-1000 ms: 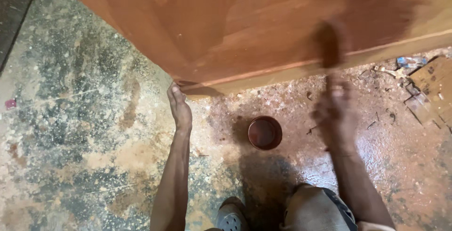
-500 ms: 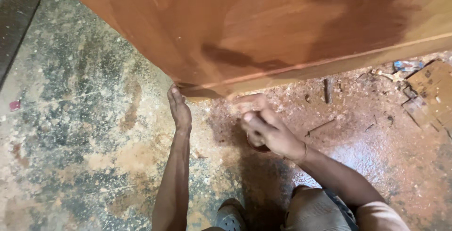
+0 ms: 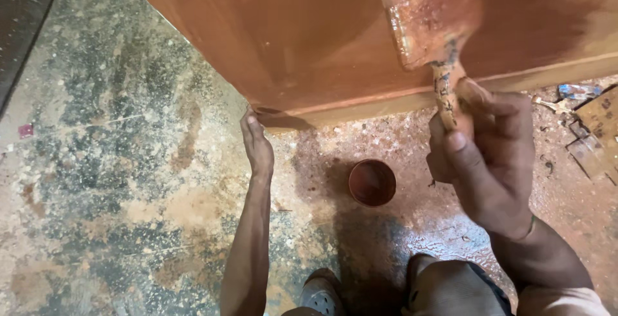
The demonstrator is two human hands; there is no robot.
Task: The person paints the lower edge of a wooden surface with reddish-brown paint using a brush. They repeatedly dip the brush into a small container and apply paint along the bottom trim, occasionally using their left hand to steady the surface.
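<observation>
A large reddish-brown wooden panel (image 3: 302, 39) fills the top of the head view, its lower edge raised off the floor. My left hand (image 3: 257, 145) presses against the panel's bottom corner, fingers together and flat. My right hand (image 3: 483, 161) grips the stained handle of a wide paintbrush (image 3: 428, 20), whose wet bristles rest against the panel's face. A small round cup of brown stain (image 3: 372, 182) sits on the floor between my hands, below the panel's edge.
The concrete floor (image 3: 116, 181) is blotched with sawdust and stain. Wood scraps and bits of litter (image 3: 589, 129) lie at the right edge. My knee (image 3: 450, 287) and a grey shoe (image 3: 322, 293) show at the bottom.
My right hand rose from the cup on the floor and brought the loaded brush up onto the panel. My left hand stayed at the corner.
</observation>
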